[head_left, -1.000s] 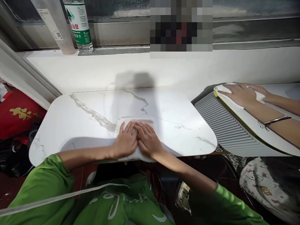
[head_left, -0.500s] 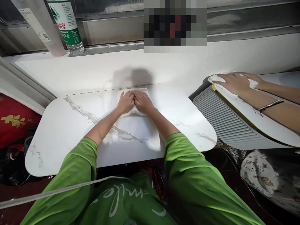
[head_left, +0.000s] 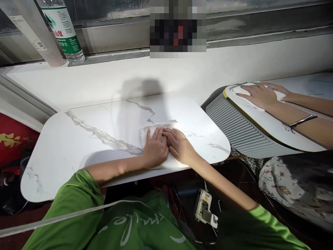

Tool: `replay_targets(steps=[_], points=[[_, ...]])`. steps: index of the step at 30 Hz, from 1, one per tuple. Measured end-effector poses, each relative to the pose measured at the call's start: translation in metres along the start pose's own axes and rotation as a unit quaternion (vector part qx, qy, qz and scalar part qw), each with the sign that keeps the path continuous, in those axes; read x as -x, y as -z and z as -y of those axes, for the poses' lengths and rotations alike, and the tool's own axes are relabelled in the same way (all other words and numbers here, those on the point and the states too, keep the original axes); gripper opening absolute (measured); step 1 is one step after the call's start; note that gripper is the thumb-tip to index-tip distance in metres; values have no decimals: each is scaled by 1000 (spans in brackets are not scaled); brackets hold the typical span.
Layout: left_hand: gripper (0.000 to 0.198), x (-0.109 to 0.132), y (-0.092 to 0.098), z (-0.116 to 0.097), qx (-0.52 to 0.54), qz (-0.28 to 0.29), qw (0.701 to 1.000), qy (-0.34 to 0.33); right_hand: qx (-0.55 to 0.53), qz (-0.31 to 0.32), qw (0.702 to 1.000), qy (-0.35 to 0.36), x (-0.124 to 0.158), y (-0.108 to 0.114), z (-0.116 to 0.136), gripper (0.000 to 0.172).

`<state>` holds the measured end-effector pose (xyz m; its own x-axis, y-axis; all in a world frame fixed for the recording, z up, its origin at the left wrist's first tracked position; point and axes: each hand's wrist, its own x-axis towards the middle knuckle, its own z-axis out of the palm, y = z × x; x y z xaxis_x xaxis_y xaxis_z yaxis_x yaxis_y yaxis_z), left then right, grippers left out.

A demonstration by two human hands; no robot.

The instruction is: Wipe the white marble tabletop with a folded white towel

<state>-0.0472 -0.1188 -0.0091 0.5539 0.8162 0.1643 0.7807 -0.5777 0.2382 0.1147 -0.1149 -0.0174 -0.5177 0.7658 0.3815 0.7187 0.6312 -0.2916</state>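
Observation:
A white cloth (head_left: 174, 161) lies spread on the white, marble-patterned tabletop (head_left: 62, 149), close to its front edge and right of centre. My left hand (head_left: 155, 150) presses down on it with the fingers stretched forward and the thumb apart. Beside it, my right hand (head_left: 180, 144) also lies flat on the cloth, its fingers pointing up and left so that the fingertips of both hands meet. Both palms hide much of the cloth.
On the sill stand a water bottle (head_left: 63, 33) and a tall frosted container (head_left: 36, 33). At right, another person's hands (head_left: 262, 95) lie on a white cloth on a ribbed-sided table (head_left: 241, 128). A power strip (head_left: 204, 208) is below the front edge.
My hands and the cloth have come from the tabletop's back edge toward me and to the right. The power strip now shows below. The view has shifted slightly.

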Motion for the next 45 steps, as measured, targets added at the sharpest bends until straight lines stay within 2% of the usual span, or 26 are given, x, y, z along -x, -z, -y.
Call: replay_targets(steps=[3,6,10,15,17,19,21,24,30,33,36,40,45], points=[[52,2,1,-6,-4,22,999,-33,-9,-19,1000,-3,12,5,3,57],[51,-11,4,4,-1,35,999,-36,-17,-27,999,8,-1,2,-7,55],[53,-51,9,34,3,41,999,-10,-6,-24,1000,-7,-47,-9,-36,48],[50,-111,13,82,17,20,999,30,-11,-37,996,-79,-117,-24,-65,45],[49,-124,13,93,22,-5,998,56,-20,-44,995,-92,-134,-27,-70,45],[49,-128,12,96,18,-17,997,77,-22,-42,994,-94,-139,-29,-72,45],[49,-123,12,90,6,-10,997,79,-14,-37,995,-87,-132,-28,-71,46],[48,-105,10,68,-12,7,998,67,3,-33,997,-65,-105,-24,-68,46],[50,-63,-5,-12,-28,28,999,33,3,-27,1000,5,-15,9,-63,50],[49,-53,-14,-51,-27,27,999,-18,10,-22,1000,-11,30,32,-62,48],[47,-53,-21,-77,-22,11,998,-52,14,-17,999,-32,56,48,-66,48],[46,-67,-25,-84,-15,0,999,-46,5,-16,999,-39,54,54,-83,46],[47,-108,-28,-62,-16,15,1000,-14,-7,-25,999,-32,14,47,-120,42]])
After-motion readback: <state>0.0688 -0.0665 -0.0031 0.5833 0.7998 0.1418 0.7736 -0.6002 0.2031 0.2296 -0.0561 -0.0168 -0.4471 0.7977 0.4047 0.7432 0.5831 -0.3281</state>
